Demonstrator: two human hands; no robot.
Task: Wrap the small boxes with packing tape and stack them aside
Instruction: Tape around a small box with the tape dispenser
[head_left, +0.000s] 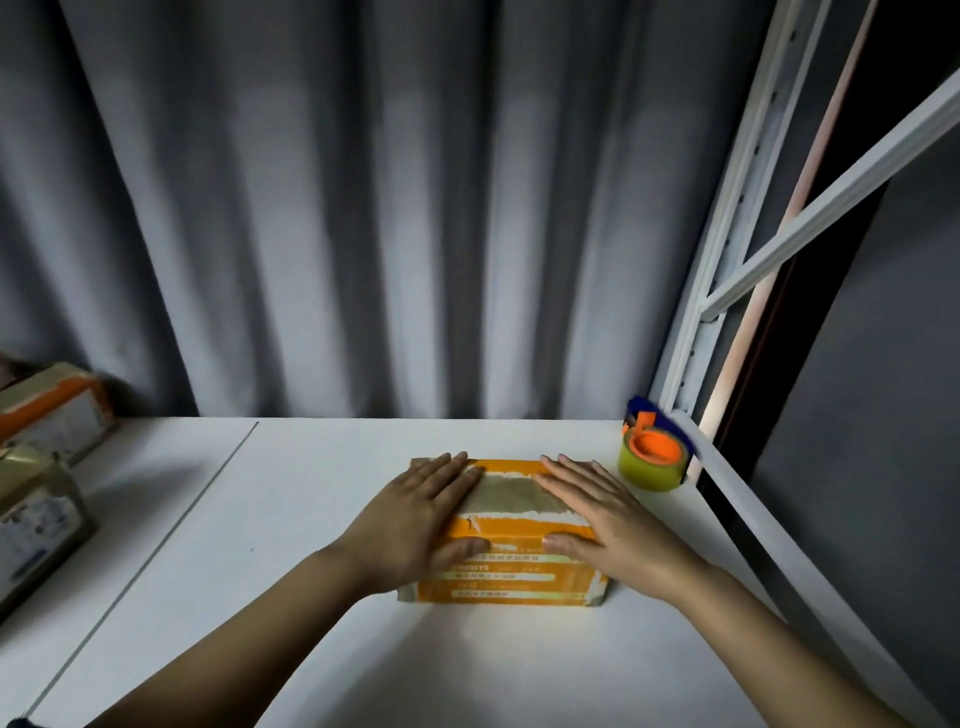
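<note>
An orange box (511, 551) with a strip of brownish tape across its top lies flat on the white table (322, 597), near the middle. My left hand (415, 525) presses flat on the box's left end, fingers straight, thumb on the near face. My right hand (608, 519) presses flat on the right end in the same way. A yellow-green tape roll (652, 460) in an orange and blue dispenser stands at the table's back right corner, a short way from my right hand.
Taped boxes (44, 467) are piled at the far left edge. A grey curtain (363, 208) hangs behind the table. A white metal shelf frame (727, 291) rises along the right side. A seam (171, 525) runs diagonally through the tabletop on the left.
</note>
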